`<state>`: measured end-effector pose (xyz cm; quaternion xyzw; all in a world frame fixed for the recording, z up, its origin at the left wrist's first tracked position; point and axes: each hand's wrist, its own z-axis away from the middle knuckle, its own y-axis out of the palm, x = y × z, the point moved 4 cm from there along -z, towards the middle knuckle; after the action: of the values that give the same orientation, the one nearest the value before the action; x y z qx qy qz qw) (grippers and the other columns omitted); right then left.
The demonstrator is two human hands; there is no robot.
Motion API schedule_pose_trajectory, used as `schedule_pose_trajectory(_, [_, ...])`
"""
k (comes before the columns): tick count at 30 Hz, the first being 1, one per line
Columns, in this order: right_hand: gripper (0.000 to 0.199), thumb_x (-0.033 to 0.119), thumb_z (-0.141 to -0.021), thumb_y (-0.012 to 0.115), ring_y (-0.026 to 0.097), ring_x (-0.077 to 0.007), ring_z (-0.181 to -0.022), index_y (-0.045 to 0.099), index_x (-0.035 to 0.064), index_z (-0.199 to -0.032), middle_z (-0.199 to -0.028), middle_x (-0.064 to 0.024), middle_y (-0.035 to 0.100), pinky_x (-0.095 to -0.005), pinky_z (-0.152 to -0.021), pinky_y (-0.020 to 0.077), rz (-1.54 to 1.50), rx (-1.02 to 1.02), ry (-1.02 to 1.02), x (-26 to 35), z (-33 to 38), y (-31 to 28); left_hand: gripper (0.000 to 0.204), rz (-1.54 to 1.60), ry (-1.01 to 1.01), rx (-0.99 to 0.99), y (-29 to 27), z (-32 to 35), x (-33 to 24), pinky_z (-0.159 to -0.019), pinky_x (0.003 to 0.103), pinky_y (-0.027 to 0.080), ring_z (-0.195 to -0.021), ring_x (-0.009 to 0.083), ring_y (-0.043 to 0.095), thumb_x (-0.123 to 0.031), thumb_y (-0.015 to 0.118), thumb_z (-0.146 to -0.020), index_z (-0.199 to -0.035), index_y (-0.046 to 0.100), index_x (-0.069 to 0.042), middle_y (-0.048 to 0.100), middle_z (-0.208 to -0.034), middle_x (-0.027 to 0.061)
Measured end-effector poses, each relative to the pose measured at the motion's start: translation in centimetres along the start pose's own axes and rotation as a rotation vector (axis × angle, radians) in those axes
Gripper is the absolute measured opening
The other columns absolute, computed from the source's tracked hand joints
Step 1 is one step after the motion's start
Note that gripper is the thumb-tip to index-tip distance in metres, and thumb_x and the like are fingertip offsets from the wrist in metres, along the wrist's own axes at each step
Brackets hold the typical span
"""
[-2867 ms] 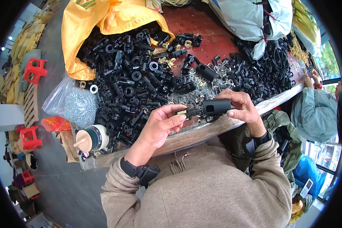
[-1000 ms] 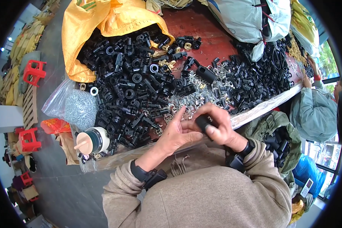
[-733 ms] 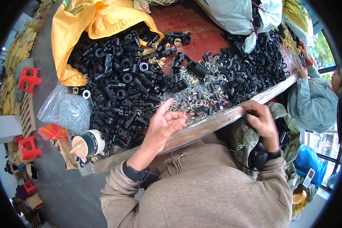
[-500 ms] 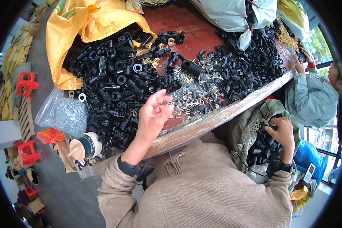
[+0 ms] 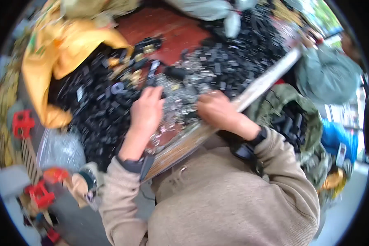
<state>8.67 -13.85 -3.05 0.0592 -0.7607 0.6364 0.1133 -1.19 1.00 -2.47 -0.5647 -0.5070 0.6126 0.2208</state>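
The picture is motion-blurred. My left hand point(image 5: 146, 111) lies palm down on a patch of small silvery metal parts point(image 5: 177, 107) at the near side of the table. My right hand point(image 5: 215, 110) rests beside it on the same patch, just behind the table's wooden front edge point(image 5: 250, 91). A big heap of black plastic parts point(image 5: 98, 107) lies left of my left hand. More black parts point(image 5: 238, 57) are piled behind my right hand. The blur hides whether either hand grips anything.
A yellow sack point(image 5: 57, 53) spills black parts at the back left. An olive bag point(image 5: 293, 119) holding black pieces sits at my right. A clear bag point(image 5: 60, 148), a tape roll point(image 5: 86, 183) and red parts point(image 5: 23, 123) are at left. Another person's grey-green sleeve point(image 5: 328, 78) is at right.
My right hand has come back up from the olive bag at my right, where it left the black piece, and now rests on the silvery parts. My left hand stayed on the table.
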Motion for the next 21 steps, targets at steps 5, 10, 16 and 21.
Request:
schedule_pose_trajectory(5, [0.013,0.010,-0.058,0.056,0.057,-0.0241,-0.061,0.050,0.0038,-0.068,-0.070,-0.0094,0.050,-0.0329,-0.053,0.0462,0.037,0.127,0.031,-0.2,-0.5,1.6,0.031,0.064,0.092,-0.101,-0.3,0.1,0.3,-0.065,0.033,0.044,-0.074,0.0300,0.052,-0.005,0.056,-0.071,-0.101,0.049,-0.002,0.050,-0.088,0.0139])
schedule_pose_trajectory(10, [0.016,0.009,-0.059,0.056,0.058,-0.0236,-0.058,0.052,0.0005,-0.072,-0.072,-0.0114,0.053,-0.0330,-0.047,0.0465,0.004,0.083,0.024,-0.2,-0.3,1.9,0.024,0.660,-0.429,-0.034,-0.1,2.6,2.2,-0.052,0.019,0.040,-0.060,0.0084,0.051,-0.002,0.048,-0.079,-0.103,0.046,-0.002,0.050,-0.081,0.0051])
schedule_pose_trajectory(16, [0.015,0.008,-0.062,0.054,0.058,-0.0233,-0.057,0.050,-0.0004,-0.074,-0.073,-0.0120,0.052,-0.0325,-0.047,0.0463,-0.028,0.044,-0.062,-0.4,0.4,1.9,0.021,1.175,-0.625,-0.288,-0.4,5.6,1.7,-0.052,0.018,0.043,-0.063,0.0124,0.053,0.002,0.045,-0.079,-0.099,0.044,-0.004,0.051,-0.081,0.0055])
schedule_pose_trajectory(21, [0.017,0.007,-0.062,0.056,0.059,-0.0256,-0.066,0.055,-0.0013,-0.077,-0.075,-0.0127,0.055,-0.0346,-0.051,0.0478,-0.034,0.165,-0.041,-0.1,-0.3,2.0,0.018,1.374,-0.774,-0.344,-0.2,7.4,2.2,-0.053,0.020,0.046,-0.064,0.0153,0.054,0.002,0.045,-0.078,-0.096,0.044,-0.003,0.052,-0.088,0.0082])
